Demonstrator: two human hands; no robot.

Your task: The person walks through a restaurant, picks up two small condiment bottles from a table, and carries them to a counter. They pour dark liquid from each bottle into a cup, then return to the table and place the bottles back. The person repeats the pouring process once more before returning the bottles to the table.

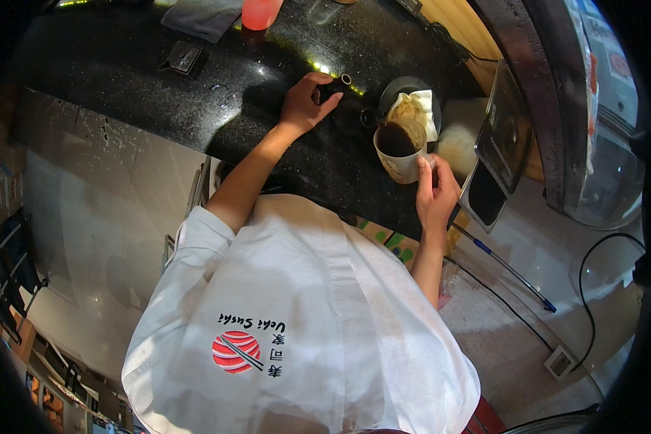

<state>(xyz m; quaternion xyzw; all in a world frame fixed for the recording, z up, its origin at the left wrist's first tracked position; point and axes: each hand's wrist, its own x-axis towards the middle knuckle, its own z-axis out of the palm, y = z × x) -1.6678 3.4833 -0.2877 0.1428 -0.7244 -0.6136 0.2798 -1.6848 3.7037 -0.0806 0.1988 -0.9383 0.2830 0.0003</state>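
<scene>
My right hand (435, 192) grips the handle of a pale measuring jug (400, 168). Dark brown liquid (397, 141) sits inside the jug, which is tilted to the left. Its lip is close to the round mouth of a small dark bottle (368, 117); whether liquid is flowing between them cannot be made out. Up and left of that, my left hand (306, 103) has thumb and fingers around another small black bottle (345, 82), whose open mouth faces up. The dark bodies of both bottles blend into the black speckled counter (314, 168).
Behind the jug, a crumpled stained white cloth (415, 106) lies on a round dark dish (399, 87). A small black box (184, 57), a grey folded cloth (200, 19) and a red container (260, 13) stand farther back. A blue-and-silver pole (512, 271) is below the counter's right end.
</scene>
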